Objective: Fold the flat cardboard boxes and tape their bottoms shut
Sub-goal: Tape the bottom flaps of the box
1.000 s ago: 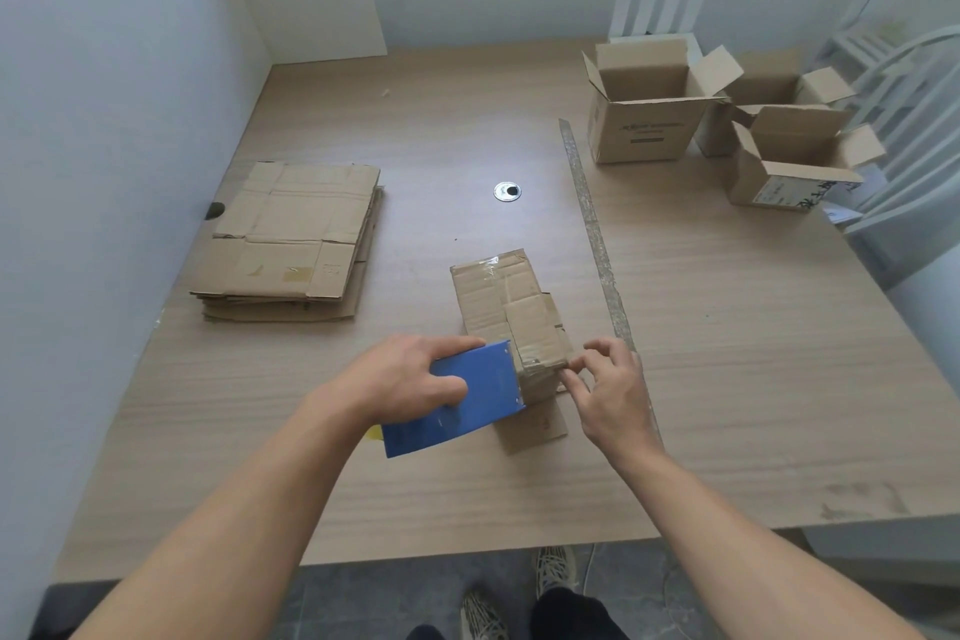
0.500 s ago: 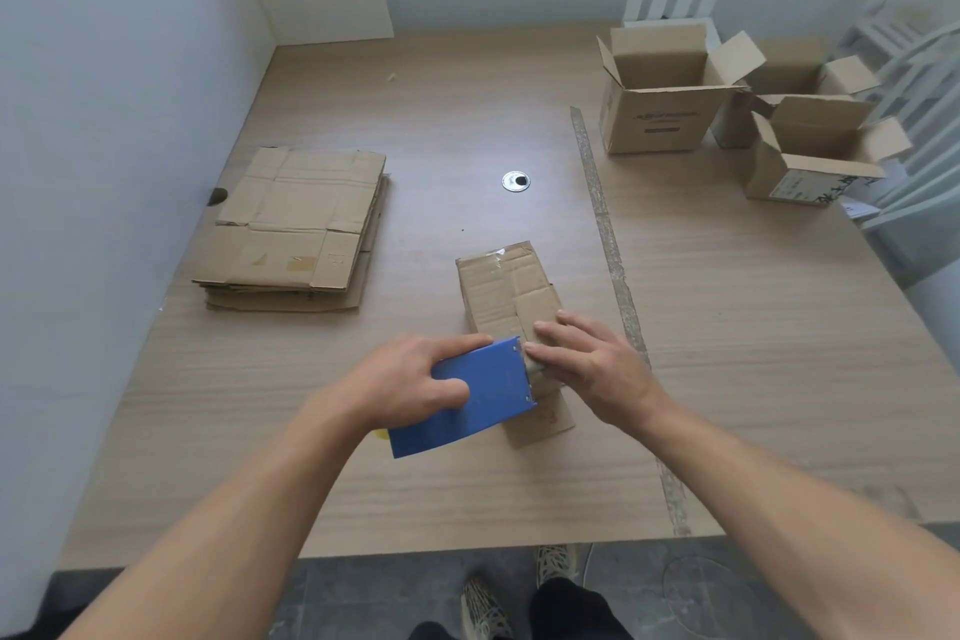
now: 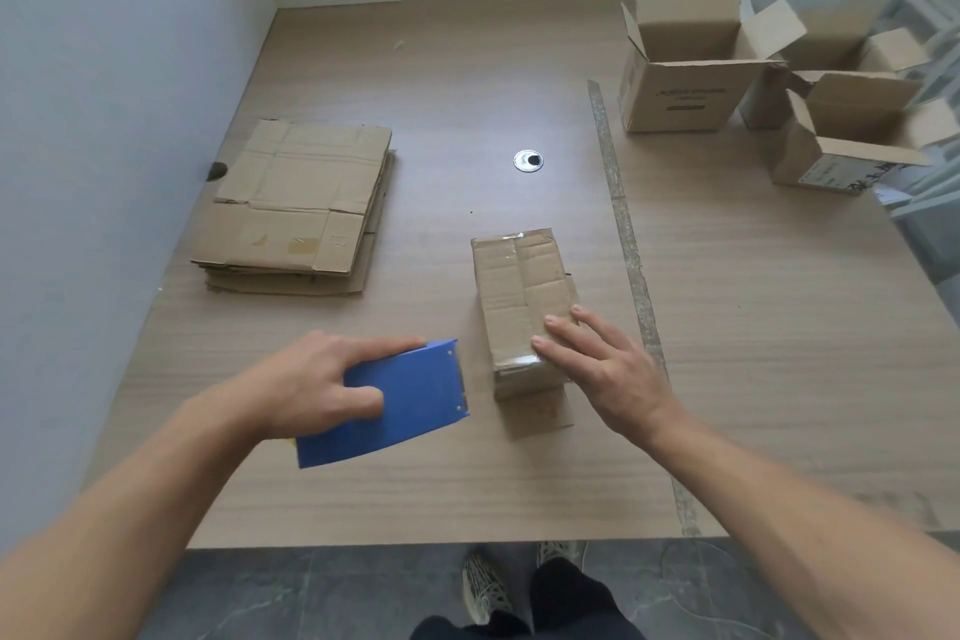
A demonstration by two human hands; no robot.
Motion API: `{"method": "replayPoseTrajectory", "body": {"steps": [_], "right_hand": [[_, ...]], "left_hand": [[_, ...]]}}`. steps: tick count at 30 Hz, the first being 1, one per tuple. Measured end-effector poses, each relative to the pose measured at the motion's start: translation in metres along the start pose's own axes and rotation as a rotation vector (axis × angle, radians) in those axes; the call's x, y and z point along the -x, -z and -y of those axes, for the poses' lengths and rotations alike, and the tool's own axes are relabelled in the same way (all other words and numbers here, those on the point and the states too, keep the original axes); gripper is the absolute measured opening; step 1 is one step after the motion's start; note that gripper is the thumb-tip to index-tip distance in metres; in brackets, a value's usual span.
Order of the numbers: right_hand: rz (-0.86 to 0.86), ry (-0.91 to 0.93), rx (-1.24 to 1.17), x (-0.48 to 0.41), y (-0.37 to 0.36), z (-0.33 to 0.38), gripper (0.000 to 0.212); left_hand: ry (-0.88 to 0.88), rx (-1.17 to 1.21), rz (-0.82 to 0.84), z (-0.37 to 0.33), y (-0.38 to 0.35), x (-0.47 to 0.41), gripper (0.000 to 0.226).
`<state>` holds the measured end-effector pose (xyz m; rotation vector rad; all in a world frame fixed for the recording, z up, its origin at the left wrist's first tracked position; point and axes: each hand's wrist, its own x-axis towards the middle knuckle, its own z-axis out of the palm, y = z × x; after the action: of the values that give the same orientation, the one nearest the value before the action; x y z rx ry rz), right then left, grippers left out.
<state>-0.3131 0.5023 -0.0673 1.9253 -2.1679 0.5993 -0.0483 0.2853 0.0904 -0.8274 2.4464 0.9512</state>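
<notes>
Flat cardboard stack [image 3: 296,208] left, open boxes [image 3: 680,88] far right. Left hand [image 3: 317,385] grips blue tape dispenser [image 3: 410,400] (smooth plastic); right hand [image 3: 608,374] presses straight fingers [image 3: 558,333] on taped box [image 3: 519,286].

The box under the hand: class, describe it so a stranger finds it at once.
On the wooden table, between the flat cardboard stack at left and the open boxes at far right, one box lies under the right hand. It alone is closed on top, with clear tape along its seam.
</notes>
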Motion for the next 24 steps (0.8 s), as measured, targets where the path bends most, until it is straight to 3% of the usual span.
{"method": "replayPoseTrajectory", "body": {"steps": [9,15,19,24], "right_hand": [[0.072,-0.026,-0.072,0.003,-0.002,-0.002,0.052],[0.046,-0.14,-0.187,0.002,-0.003,0.012,0.054],[0.022,-0.185,-0.2,-0.002,-0.001,0.017,0.041],[0.055,-0.221,-0.185,-0.008,0.0,0.02,0.038]], "left_hand": [[0.07,-0.154,-0.112,0.001,-0.022,-0.027,0.067],[0.027,-0.291,-0.251,-0.014,-0.034,-0.042,0.072],[0.043,-0.323,-0.331,-0.017,-0.047,-0.045,0.072],[0.064,-0.339,-0.407,-0.02,-0.058,-0.044,0.071]]}}
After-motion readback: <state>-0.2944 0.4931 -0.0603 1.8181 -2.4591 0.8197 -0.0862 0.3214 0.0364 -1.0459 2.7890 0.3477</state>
